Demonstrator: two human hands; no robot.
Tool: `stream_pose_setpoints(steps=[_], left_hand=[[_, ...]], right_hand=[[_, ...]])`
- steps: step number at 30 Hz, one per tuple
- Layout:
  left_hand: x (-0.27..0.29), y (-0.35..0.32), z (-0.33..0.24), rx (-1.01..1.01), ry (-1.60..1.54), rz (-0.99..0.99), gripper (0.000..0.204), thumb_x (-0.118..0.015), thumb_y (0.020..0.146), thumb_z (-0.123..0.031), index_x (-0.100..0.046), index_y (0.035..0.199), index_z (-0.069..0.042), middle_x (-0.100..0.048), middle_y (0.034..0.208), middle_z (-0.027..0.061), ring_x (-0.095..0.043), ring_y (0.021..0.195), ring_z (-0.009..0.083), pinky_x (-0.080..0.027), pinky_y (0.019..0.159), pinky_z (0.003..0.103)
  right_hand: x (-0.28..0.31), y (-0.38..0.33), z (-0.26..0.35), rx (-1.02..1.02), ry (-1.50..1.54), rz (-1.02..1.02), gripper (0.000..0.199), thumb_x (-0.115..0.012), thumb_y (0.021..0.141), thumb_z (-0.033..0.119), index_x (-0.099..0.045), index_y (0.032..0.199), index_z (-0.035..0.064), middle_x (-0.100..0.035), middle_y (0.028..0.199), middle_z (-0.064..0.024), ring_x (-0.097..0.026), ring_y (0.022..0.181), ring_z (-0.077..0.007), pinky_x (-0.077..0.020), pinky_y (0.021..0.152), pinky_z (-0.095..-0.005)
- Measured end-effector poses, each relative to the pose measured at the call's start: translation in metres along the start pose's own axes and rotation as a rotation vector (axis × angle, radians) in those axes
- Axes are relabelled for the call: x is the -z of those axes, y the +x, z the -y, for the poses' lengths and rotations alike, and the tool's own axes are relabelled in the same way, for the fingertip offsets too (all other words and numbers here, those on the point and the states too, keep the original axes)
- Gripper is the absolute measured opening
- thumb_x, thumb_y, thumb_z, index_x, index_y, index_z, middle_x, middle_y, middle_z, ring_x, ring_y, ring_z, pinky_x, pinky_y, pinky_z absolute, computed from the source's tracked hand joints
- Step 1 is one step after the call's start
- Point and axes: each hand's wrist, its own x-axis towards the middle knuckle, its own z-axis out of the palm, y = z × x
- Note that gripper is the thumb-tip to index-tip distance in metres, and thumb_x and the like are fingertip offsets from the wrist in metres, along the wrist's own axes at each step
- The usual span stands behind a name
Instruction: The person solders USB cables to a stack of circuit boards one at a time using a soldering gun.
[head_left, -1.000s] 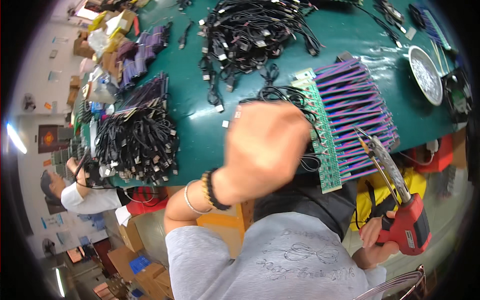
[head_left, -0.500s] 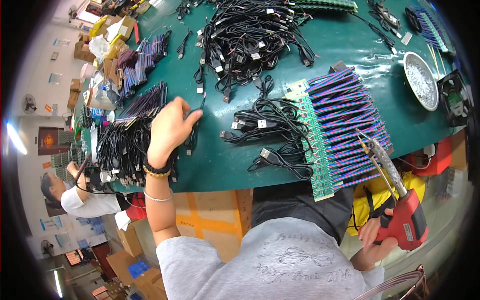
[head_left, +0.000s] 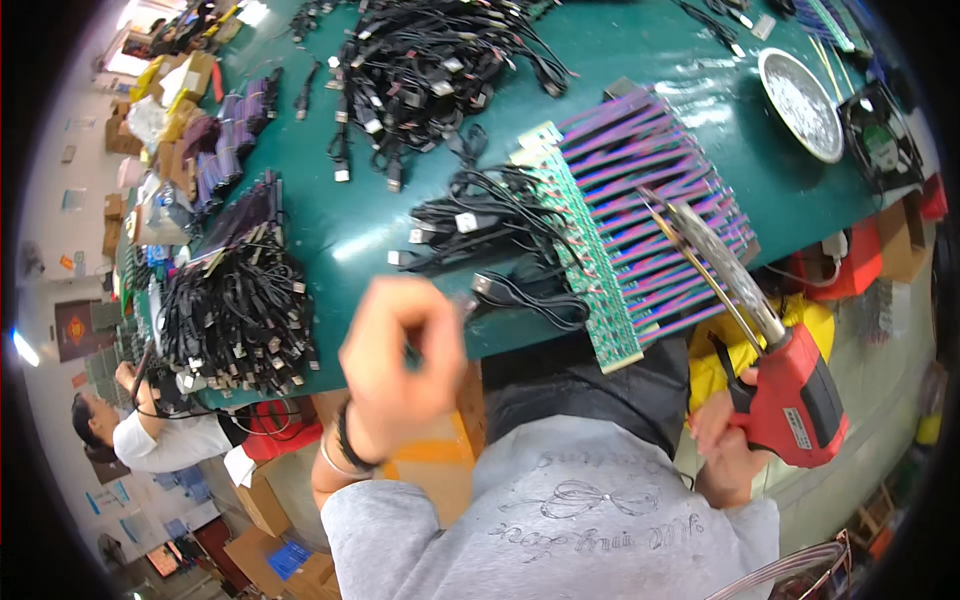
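My left hand (head_left: 405,350), blurred by motion, is over the table's front edge with its fingers curled into a pinch. What it pinches, if anything, is lost in the smear. Right beside its fingertips lies a black USB cable (head_left: 520,298). In my right hand (head_left: 732,445) is a red and black soldering gun (head_left: 798,400), held by its grip. Its metal nozzle and thin feed tube reach over a bundle of striped wires (head_left: 670,225). These wires lie along a green circuit board panel (head_left: 590,265), with more black USB cables (head_left: 480,215) on its left side.
A large heap of black USB cables (head_left: 430,70) lies at the back of the green table (head_left: 330,215). More cables (head_left: 235,310) are piled at the left. A white bowl (head_left: 803,108) stands at the right by a black fan (head_left: 880,145). A co-worker (head_left: 150,435) sits at far left.
My left hand has come from the left cable pile toward the front and right, fingers curling. The whole view has shifted, and the soldering gun stays in my right hand.
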Motion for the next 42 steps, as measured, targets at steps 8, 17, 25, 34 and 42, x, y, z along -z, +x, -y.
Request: stream_pose_setpoints(steps=[8,17,25,34,42], left_hand=[[-0.059,-0.037,-0.045,-0.243,-0.326,0.198,0.028,-0.075,0.070,0.007,-0.063,0.095,0.002,-0.062,0.083,0.0129,-0.062,0.067,0.0234,-0.050,0.053,0.030],[-0.075,-0.048,-0.052,-0.132,-0.454,0.176,0.023,-0.074,0.071,0.010,-0.063,0.090,0.003,-0.062,0.081,0.0125,-0.063,0.067,0.0225,-0.051,0.054,0.030],[-0.077,-0.053,-0.044,-0.107,-0.525,0.177,0.026,-0.073,0.072,0.013,-0.062,0.093,0.002,-0.064,0.089,0.0158,-0.063,0.074,0.0206,-0.051,0.062,0.028],[-0.075,-0.052,-0.037,-0.107,-0.513,0.176,0.025,-0.073,0.072,0.013,-0.061,0.091,0.002,-0.064,0.088,0.0152,-0.063,0.072,0.0205,-0.051,0.060,0.028],[-0.078,-0.045,-0.035,-0.159,-0.535,0.161,0.023,-0.075,0.069,0.009,-0.061,0.086,0.003,-0.063,0.080,0.0126,-0.061,0.061,0.0208,-0.048,0.050,0.028]], right_hand=[[-0.041,0.038,0.028,0.022,-0.476,0.370,0.034,-0.081,0.072,0.010,-0.071,0.105,0.0103,-0.071,0.102,-0.0006,-0.065,0.092,-0.0206,-0.0483,0.082,-0.0316],[-0.035,0.013,-0.004,-0.049,-0.358,0.233,0.027,-0.079,0.074,0.008,-0.071,0.099,0.0075,-0.070,0.097,-0.0040,-0.065,0.090,-0.0246,-0.0496,0.081,-0.0347],[-0.040,0.037,0.020,-0.007,-0.397,0.384,0.023,-0.075,0.075,0.006,-0.068,0.097,0.0082,-0.069,0.093,-0.0038,-0.065,0.086,-0.0238,-0.0491,0.074,-0.0343],[-0.046,0.045,0.018,0.134,-0.317,0.406,0.023,-0.072,0.073,0.000,-0.067,0.095,0.0066,-0.068,0.091,-0.0058,-0.066,0.081,-0.0251,-0.0505,0.070,-0.0356],[-0.043,0.039,0.019,-0.034,-0.437,0.405,0.025,-0.073,0.074,0.004,-0.068,0.098,0.0101,-0.069,0.095,-0.0016,-0.064,0.089,-0.0226,-0.0445,0.076,-0.0369]])
